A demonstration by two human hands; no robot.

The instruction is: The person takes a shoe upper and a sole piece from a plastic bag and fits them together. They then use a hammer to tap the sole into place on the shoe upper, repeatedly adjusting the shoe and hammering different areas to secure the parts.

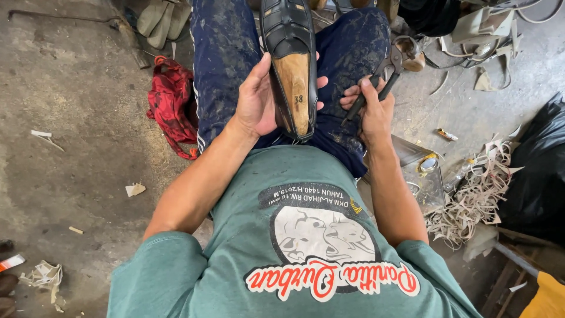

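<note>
Fingers (262, 70) of left hand (257, 100): wrapped around one black shoe (289, 35) on a wooden last, over the lap, centre. Right hand (371, 109): closed on one pair of pincers (388, 73), 2 o'clock. Floor (76, 100): stained concrete. One red cloth (170, 106), 10 o'clock. One heap of offcut strips (471, 197), 4 o'clock.

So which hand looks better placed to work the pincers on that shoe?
The right hand: it already grips the pincers beside the black shoe. The left hand is busy cradling the shoe on its wooden last.
</note>
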